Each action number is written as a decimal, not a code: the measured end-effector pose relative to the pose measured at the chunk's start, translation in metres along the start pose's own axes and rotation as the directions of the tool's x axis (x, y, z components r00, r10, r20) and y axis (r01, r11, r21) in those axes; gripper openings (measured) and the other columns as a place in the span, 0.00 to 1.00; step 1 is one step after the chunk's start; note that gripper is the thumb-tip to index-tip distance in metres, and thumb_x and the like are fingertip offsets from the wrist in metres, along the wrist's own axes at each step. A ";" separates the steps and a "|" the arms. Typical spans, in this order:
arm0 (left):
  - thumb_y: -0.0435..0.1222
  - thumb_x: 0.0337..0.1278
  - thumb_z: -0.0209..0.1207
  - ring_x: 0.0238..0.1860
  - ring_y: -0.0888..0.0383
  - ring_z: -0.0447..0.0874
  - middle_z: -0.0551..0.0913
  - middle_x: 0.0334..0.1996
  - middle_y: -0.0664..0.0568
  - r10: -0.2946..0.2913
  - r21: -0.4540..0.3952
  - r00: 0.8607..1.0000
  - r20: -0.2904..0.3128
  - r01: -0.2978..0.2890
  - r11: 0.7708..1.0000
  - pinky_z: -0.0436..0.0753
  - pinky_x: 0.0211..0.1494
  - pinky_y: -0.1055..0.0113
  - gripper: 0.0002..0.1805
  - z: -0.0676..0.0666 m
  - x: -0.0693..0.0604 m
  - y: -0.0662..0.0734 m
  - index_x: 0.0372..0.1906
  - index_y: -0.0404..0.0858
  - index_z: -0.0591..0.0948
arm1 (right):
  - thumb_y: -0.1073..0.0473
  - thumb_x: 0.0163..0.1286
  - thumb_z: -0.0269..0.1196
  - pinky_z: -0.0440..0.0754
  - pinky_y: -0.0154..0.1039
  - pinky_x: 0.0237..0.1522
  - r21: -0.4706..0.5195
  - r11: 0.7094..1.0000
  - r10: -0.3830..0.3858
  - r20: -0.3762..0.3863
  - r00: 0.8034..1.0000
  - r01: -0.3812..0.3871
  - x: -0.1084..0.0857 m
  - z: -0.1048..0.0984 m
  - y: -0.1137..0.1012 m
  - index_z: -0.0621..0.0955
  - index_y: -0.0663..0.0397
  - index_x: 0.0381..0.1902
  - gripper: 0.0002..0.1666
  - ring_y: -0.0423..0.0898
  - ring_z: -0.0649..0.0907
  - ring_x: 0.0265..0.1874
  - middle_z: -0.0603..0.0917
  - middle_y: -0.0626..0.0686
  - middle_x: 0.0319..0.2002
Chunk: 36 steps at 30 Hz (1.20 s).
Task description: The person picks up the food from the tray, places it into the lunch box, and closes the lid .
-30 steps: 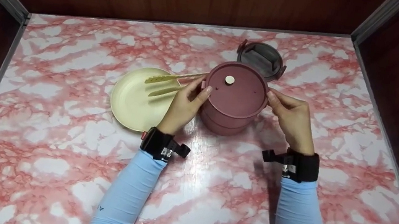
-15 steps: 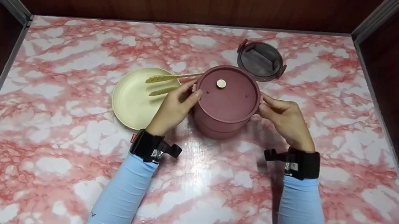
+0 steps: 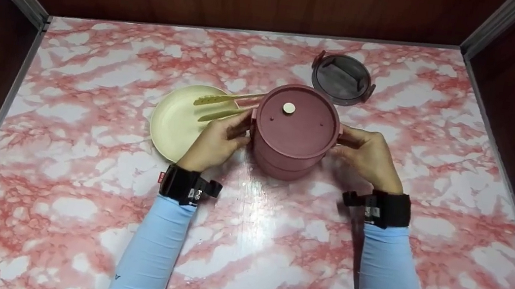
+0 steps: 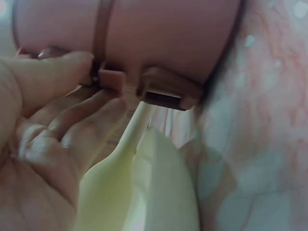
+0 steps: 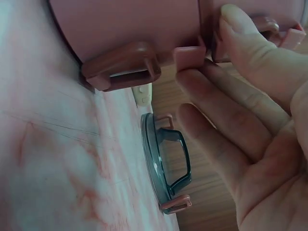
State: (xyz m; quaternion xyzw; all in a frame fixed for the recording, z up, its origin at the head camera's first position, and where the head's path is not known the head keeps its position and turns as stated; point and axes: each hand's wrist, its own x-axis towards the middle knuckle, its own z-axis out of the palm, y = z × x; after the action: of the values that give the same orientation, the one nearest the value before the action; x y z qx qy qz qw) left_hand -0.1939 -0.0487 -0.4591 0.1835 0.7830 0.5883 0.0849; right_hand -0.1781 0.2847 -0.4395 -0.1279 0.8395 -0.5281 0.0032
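A mauve lidded pot [image 3: 284,165] of stacked tiers stands upright mid-table, with a pale round knob [image 3: 289,109] on its flat lid. My left hand [image 3: 212,146] grips its left side; in the left wrist view, the thumb lies against an upper side handle and fingers are beneath a pink tab [image 4: 111,79]. On the opposite side my right hand [image 3: 371,158] grips in the same way, thumb on an upper handle and fingers under the pink tab [image 5: 189,57]. A lower side handle [image 5: 122,67] stays free of the fingers. Some fingertips are hidden behind the pot.
Left of the pot lies a round cream dish [image 3: 170,125]. A slotted cream turner [image 3: 211,99] and a second cream utensil [image 3: 216,115] reach over it, their far ends hidden. Behind the pot sits a dark transparent lid [image 3: 343,79] with side clips. Wooden walls border the table.
The pot has come slightly nearer and a little left. Both hands have slid lower on its sides; my left thumb has moved from beside the lid rim down along the wall.
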 end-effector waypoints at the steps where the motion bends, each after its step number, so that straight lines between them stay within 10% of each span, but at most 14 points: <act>1: 0.20 0.58 0.61 0.63 0.56 0.75 0.73 0.66 0.44 -0.003 -0.009 1.000 -0.015 0.003 1.000 0.75 0.60 0.72 0.37 0.001 0.001 0.000 0.72 0.39 0.66 | 0.65 0.61 0.72 0.83 0.33 0.43 0.007 1.000 -0.003 -0.011 1.000 0.003 0.002 0.000 0.005 0.83 0.51 0.58 0.26 0.44 0.87 0.45 0.87 0.58 0.47; 9: 0.24 0.56 0.65 0.64 0.54 0.75 0.74 0.65 0.43 0.010 0.092 0.999 -0.041 -0.006 0.996 0.72 0.64 0.70 0.36 0.002 -0.001 0.002 0.71 0.37 0.68 | 0.68 0.62 0.70 0.83 0.34 0.47 0.018 1.000 -0.003 0.030 1.000 0.003 0.003 -0.001 0.010 0.80 0.55 0.62 0.29 0.47 0.86 0.48 0.85 0.59 0.50; 15: 0.23 0.62 0.52 0.70 0.53 0.66 0.65 0.72 0.43 0.068 -0.144 0.996 -0.056 -0.076 0.987 0.66 0.70 0.61 0.37 0.008 -0.005 0.014 0.76 0.39 0.59 | 0.68 0.72 0.60 0.75 0.42 0.61 0.149 0.988 -0.062 0.144 0.988 0.041 -0.004 -0.013 -0.009 0.67 0.49 0.73 0.34 0.53 0.75 0.64 0.71 0.57 0.69; 21: 0.48 0.71 0.56 0.72 0.53 0.61 0.60 0.74 0.45 0.072 -0.075 0.987 -0.142 -0.083 0.994 0.61 0.73 0.62 0.36 0.023 -0.004 0.026 0.77 0.40 0.59 | 0.69 0.66 0.66 0.71 0.41 0.65 0.180 0.980 -0.113 0.162 0.980 0.083 -0.003 -0.006 -0.027 0.60 0.50 0.77 0.45 0.54 0.70 0.68 0.62 0.56 0.74; 25: 0.46 0.65 0.63 0.69 0.52 0.68 0.64 0.72 0.44 0.042 -0.137 0.986 -0.161 -0.064 0.988 0.69 0.67 0.68 0.39 0.026 -0.004 0.027 0.75 0.39 0.62 | 0.67 0.58 0.74 0.73 0.43 0.63 0.138 0.990 -0.068 0.197 0.978 0.041 0.001 0.002 -0.024 0.53 0.42 0.79 0.59 0.54 0.74 0.65 0.59 0.52 0.76; 36: 0.42 0.60 0.68 0.65 0.53 0.72 0.74 0.64 0.42 0.026 -0.230 0.986 -0.165 -0.064 0.971 0.71 0.66 0.68 0.30 0.024 -0.001 0.025 0.62 0.32 0.71 | 0.62 0.61 0.71 0.78 0.41 0.57 0.283 0.959 -0.050 0.158 0.986 0.003 0.002 0.008 -0.010 0.60 0.39 0.77 0.50 0.58 0.75 0.63 0.66 0.55 0.72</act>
State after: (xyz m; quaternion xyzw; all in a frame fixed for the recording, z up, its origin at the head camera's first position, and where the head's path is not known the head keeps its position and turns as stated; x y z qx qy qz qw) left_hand -0.1800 -0.0218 -0.4426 0.1420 0.7078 0.6914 0.0294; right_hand -0.1770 0.2733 -0.4338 -0.1804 0.7508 -0.6299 0.0831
